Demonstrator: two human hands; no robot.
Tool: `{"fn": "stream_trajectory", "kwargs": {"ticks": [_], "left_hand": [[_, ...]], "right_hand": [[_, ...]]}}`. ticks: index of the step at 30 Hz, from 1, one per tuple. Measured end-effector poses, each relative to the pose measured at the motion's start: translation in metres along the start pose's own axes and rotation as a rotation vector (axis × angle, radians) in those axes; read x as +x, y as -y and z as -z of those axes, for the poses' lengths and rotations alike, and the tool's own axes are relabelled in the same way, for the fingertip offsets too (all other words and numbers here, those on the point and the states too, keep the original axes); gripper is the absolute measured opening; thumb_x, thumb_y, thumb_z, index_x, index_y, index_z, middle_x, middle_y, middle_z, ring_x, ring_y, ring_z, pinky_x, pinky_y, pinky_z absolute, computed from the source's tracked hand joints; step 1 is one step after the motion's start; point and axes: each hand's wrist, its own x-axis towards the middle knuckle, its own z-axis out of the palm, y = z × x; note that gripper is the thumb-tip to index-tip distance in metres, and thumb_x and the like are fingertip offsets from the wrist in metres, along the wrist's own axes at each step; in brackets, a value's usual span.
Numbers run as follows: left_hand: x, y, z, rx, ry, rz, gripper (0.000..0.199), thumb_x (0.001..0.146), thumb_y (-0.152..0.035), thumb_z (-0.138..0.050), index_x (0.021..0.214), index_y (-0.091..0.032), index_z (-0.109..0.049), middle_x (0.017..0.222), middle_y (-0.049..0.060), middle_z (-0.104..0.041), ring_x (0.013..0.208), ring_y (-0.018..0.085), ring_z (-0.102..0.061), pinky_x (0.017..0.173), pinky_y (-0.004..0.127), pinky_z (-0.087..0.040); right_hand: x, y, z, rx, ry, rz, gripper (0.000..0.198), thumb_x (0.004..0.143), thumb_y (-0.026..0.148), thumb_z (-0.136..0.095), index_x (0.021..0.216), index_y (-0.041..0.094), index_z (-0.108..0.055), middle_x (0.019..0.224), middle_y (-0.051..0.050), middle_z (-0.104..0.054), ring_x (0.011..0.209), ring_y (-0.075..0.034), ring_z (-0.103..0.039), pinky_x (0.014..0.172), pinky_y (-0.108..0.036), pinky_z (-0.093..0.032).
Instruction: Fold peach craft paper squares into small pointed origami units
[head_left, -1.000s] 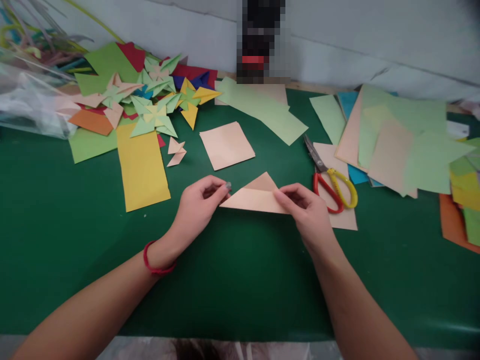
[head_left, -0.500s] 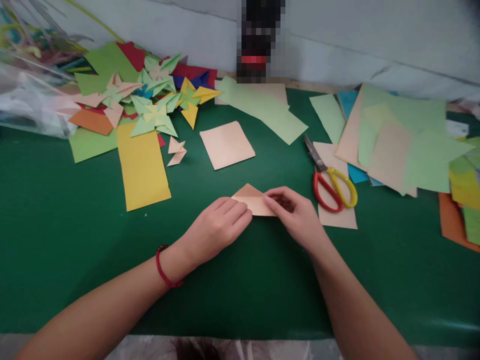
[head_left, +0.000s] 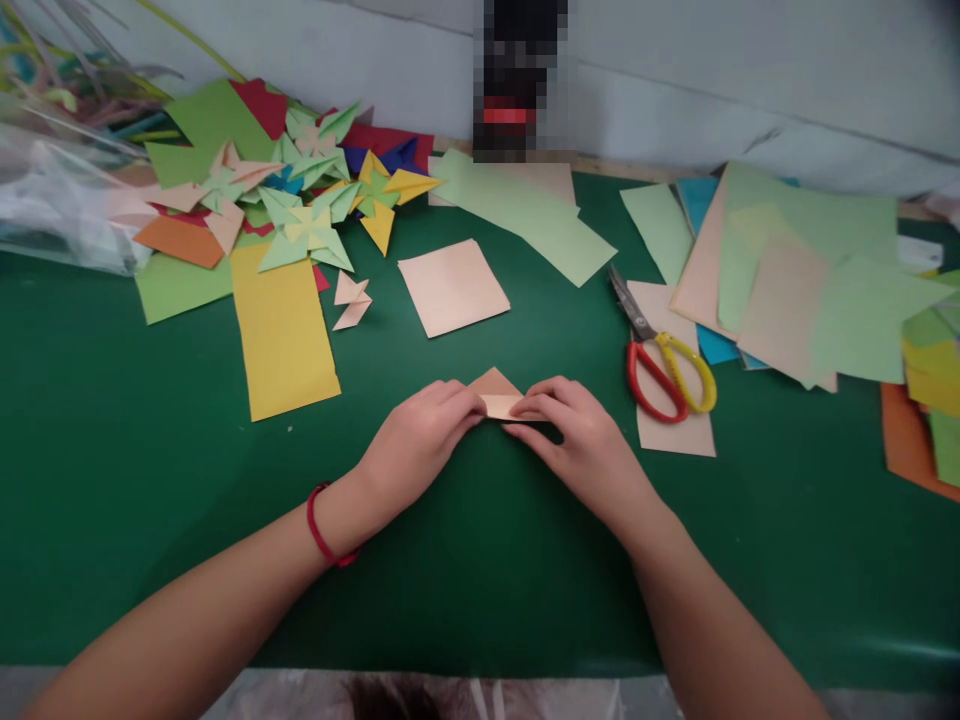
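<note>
A small peach sheet of paper [head_left: 498,404], partly folded with a pointed corner facing away from me, is between my hands over the green table. My left hand [head_left: 427,432] pinches its left side, fingers closed. On the right side, my right hand [head_left: 574,430] grips the paper between thumb and fingers, the thumb below its near edge. Part of the paper is hidden behind the fingers. Just beyond lies a stack of square peach paper [head_left: 454,288]. A small folded peach paper piece [head_left: 352,300] rests to the left of that stack.
Scissors [head_left: 660,360] with one red and one yellow handle lie on a peach sheet at right. Loose coloured sheets [head_left: 855,310] pile up behind them. Folded paper stars [head_left: 307,230] and a yellow sheet [head_left: 285,335] occupy the left. A plastic bag [head_left: 60,200] sits at the far left.
My right hand has shifted its fingers inward along the paper, with the thumb now under the near edge. My left hand has drawn slightly left, and the near part of the paper looks narrower.
</note>
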Motion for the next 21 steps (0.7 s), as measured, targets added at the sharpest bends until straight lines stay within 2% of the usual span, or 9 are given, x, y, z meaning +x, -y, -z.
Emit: {"fn": "stream_trajectory", "kwargs": {"ticks": [6, 11, 16, 21], "left_hand": [[0.006, 0.004, -0.002, -0.083, -0.028, 0.079, 0.016, 0.091, -0.023, -0.044, 0.083, -0.016, -0.055, 0.084, 0.003, -0.057, 0.079, 0.015, -0.053, 0.070, 0.028, -0.045], [0.007, 0.002, -0.006, -0.125, -0.071, 0.072, 0.016, 0.092, -0.019, -0.040, 0.097, -0.016, -0.055, 0.102, 0.005, -0.056, 0.092, 0.015, -0.054, 0.083, 0.030, -0.046], [0.008, 0.001, -0.010, -0.013, -0.088, 0.053, 0.018, 0.092, -0.019, -0.040, 0.103, -0.016, -0.054, 0.109, 0.008, -0.054, 0.100, 0.019, -0.052, 0.089, 0.034, -0.045], [0.008, 0.001, -0.014, 0.102, -0.094, 0.051, 0.020, 0.092, -0.018, -0.038, 0.104, -0.015, -0.054, 0.110, 0.009, -0.055, 0.100, 0.020, -0.052, 0.086, 0.037, -0.046]], "right_hand": [[0.003, -0.005, -0.003, 0.046, -0.052, -0.057, 0.014, 0.087, 0.027, -0.051, 0.080, 0.018, -0.059, 0.083, -0.004, -0.058, 0.081, -0.016, -0.054, 0.075, -0.030, -0.044], [0.007, -0.008, -0.011, -0.083, -0.097, -0.097, 0.018, 0.088, 0.032, -0.049, 0.077, 0.018, -0.054, 0.077, -0.003, -0.056, 0.076, -0.016, -0.053, 0.072, -0.031, -0.041], [0.008, -0.008, -0.016, -0.205, -0.111, -0.145, 0.023, 0.088, 0.037, -0.048, 0.077, 0.018, -0.052, 0.077, -0.003, -0.057, 0.075, -0.017, -0.052, 0.069, -0.031, -0.037], [0.007, -0.006, -0.018, -0.239, -0.141, -0.202, 0.023, 0.087, 0.038, -0.050, 0.076, 0.018, -0.052, 0.078, -0.003, -0.058, 0.073, -0.016, -0.052, 0.066, -0.030, -0.035]]}}
